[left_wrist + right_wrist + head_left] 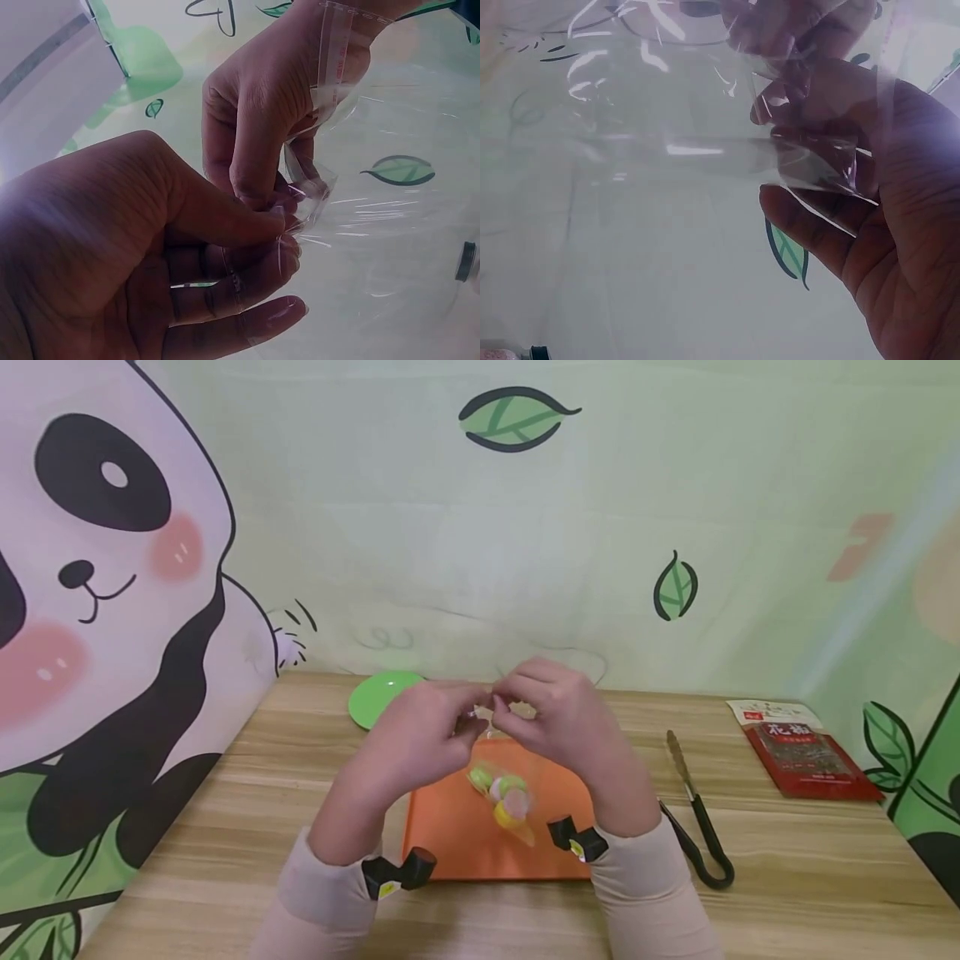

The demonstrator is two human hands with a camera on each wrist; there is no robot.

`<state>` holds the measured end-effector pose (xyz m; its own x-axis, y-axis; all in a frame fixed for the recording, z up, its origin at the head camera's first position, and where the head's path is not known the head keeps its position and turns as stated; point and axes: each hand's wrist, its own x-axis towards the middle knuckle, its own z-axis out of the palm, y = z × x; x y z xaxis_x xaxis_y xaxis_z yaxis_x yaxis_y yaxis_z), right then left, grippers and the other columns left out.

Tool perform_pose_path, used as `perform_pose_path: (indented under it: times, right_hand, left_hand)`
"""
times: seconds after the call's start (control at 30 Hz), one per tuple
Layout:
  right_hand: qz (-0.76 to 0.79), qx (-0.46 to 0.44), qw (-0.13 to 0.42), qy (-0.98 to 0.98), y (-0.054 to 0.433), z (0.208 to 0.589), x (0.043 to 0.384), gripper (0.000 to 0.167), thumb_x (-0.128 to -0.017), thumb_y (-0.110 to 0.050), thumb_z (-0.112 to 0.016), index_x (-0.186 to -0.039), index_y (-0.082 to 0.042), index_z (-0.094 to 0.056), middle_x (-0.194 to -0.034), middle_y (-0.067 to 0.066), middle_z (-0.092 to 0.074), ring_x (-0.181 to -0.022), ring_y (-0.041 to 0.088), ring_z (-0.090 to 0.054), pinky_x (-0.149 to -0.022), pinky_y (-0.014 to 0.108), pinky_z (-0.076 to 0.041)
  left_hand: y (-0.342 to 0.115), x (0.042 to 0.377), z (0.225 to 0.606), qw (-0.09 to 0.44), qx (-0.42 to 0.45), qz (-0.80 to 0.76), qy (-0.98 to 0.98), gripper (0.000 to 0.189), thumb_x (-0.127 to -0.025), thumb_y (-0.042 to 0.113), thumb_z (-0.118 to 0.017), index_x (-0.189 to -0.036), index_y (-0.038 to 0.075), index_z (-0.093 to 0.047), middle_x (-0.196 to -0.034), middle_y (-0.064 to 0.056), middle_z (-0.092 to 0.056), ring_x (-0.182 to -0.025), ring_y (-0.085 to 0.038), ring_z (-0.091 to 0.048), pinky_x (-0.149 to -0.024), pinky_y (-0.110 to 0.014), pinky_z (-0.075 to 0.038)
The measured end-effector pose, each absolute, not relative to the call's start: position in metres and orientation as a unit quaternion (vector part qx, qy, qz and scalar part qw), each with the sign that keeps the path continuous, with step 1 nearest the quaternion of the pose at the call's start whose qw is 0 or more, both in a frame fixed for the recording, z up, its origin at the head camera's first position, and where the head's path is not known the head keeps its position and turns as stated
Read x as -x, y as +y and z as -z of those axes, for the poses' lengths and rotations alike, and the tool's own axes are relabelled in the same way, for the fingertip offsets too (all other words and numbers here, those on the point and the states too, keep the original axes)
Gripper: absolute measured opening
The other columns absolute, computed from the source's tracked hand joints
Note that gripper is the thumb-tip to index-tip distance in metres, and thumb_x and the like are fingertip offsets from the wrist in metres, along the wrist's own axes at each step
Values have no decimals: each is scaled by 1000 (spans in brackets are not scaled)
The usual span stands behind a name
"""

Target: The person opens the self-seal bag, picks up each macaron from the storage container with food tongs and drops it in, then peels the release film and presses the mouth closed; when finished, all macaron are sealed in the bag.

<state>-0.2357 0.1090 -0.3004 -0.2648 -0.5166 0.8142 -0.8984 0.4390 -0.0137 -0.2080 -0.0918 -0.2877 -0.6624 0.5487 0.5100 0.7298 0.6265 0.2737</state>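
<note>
Both hands meet above an orange tray (442, 835) in the head view, holding a clear plastic bag (652, 97). My left hand (150, 232) pinches its film between thumb and fingertips. Close against it, my right hand (262, 120) grips a gathered part of the same film, its fingers curled downward. The sheet spreads away from the hands, and a seal strip with faint red print runs along one edge. Small pieces, green, pale pink and yellow (510, 811), show over the tray; I cannot tell whether they lie in the bag or on the tray.
A green plate (375, 697) stands back left, partly behind the left hand. Black-handled tongs (705, 835) lie right of the tray, and a red spice packet (810, 756) farther right. A dark bottle cap (466, 262) shows at the left wrist view's edge. Behind is a printed panda cloth.
</note>
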Motion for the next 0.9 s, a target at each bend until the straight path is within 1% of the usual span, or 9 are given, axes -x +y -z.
perform_pose_path:
  times: [0.2,0.3,0.6,0.77,0.9]
  right_hand:
    - [-249,-465,399,-750,109,302,238,7,-84,-1,-66,-81,-4,-72,-79,4,-69,-75,16,-63,-66,27,-54]
    - [-258,-466,409,-741,109,302,239,8,-83,0,-65,-81,-4,-71,-78,4,-68,-74,17,-62,-65,28,-53]
    - [-300,-426,433,-735,110,302,241,11,-83,-1,-63,-77,-6,-71,-72,1,-66,-71,15,-61,-64,29,-52]
    - [-301,-420,436,-737,109,302,242,12,-83,-1,-63,-77,-6,-71,-72,1,-66,-71,15,-61,-64,29,-52]
    - [-300,-392,452,-743,112,303,244,11,-83,0,-63,-78,-4,-71,-74,3,-67,-72,17,-62,-64,31,-53]
  left_hand:
    - [-92,210,288,176,353,253,-883,26,-87,3,-69,-111,10,-74,-79,6,-65,-64,-9,-53,-59,-27,-46]
    - [-93,210,288,167,348,265,-884,26,-88,5,-69,-113,11,-75,-79,5,-66,-62,-8,-54,-58,-26,-46]
    - [-95,211,287,150,329,294,-885,22,-90,7,-70,-111,10,-75,-73,6,-64,-57,-7,-52,-55,-27,-46]
    - [-96,212,286,143,319,309,-884,20,-90,6,-71,-109,8,-76,-75,6,-67,-58,-7,-54,-55,-27,-47]
    - [-97,213,286,124,303,323,-888,17,-88,6,-69,-103,10,-77,-71,7,-64,-58,-8,-54,-56,-29,-46]
